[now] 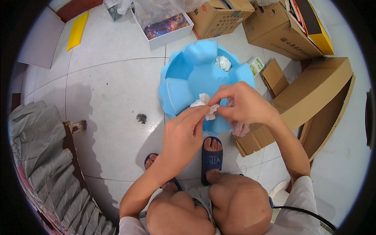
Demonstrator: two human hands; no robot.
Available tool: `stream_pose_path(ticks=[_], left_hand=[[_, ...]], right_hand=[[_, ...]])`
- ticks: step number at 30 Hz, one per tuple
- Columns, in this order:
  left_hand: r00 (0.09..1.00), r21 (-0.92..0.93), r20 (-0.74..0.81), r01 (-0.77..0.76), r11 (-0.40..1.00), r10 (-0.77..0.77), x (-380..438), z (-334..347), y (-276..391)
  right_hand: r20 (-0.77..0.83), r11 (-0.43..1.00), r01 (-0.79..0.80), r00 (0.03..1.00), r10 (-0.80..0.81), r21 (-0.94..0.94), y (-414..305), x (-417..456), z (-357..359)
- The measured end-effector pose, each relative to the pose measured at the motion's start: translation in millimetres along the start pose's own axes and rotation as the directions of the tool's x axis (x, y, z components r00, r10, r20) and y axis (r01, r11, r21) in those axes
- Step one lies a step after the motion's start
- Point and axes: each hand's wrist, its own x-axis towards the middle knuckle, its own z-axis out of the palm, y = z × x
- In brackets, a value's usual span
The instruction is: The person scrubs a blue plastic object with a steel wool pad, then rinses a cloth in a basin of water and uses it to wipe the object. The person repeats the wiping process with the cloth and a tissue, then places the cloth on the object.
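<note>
My left hand [185, 129] and my right hand [243, 102] meet over a scalloped blue plastic basin [176, 95] on the floor. Between their fingertips they pinch a crumpled piece of white tissue [212, 111]. Another white crumpled bit [198, 103] shows just behind the left fingers; whether it joins the held piece I cannot tell. At the far right inside the basin lies a white wad [223, 63]. A pinkish cloth [241, 128] drapes over the basin's near right rim, partly hidden by my right hand.
Long cardboard pieces [308, 88] lean on the right. Cardboard boxes [223, 20] and a white box [170, 41] line the back. A green-and-white package [256, 66] lies beside the basin. Grey pleated fabric [44, 147] borders the left. Dark fluff [141, 118] lies on the tiles.
</note>
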Motion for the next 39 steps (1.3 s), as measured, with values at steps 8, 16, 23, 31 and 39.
stream_pose_path(ticks=[8, 16, 23, 31, 39], left_hand=[[0.988, 0.187, 0.093, -0.137, 0.973, 0.121, 38.0, -34.3, 11.1], [0.851, 0.370, 0.346, -0.511, 0.776, 0.396, 90.6, -31.1, -17.0], [0.802, 0.418, 0.496, -0.557, 0.717, 0.334, 102.8, -23.5, -33.1], [0.802, 0.508, 0.518, -0.568, 0.647, 0.298, 111.6, -15.5, -29.4], [0.870, 0.495, 0.356, -0.485, 0.720, 0.342, 115.9, -24.9, -30.7]], right_hand=[[-0.110, 0.997, 0.008, 0.994, 0.001, 0.082, -29.6, -3.8, -27.4], [-0.150, 0.990, 0.015, 0.988, -0.037, -0.140, -24.0, 1.1, -30.4], [-0.137, 0.906, 0.033, 0.986, -0.100, -0.422, -1.3, 6.2, -16.0], [-0.079, 0.856, 0.036, 0.993, -0.089, -0.515, -0.2, 7.1, -13.4], [-0.197, 0.768, -0.048, 0.975, -0.103, -0.638, -1.0, 17.0, 5.1]])
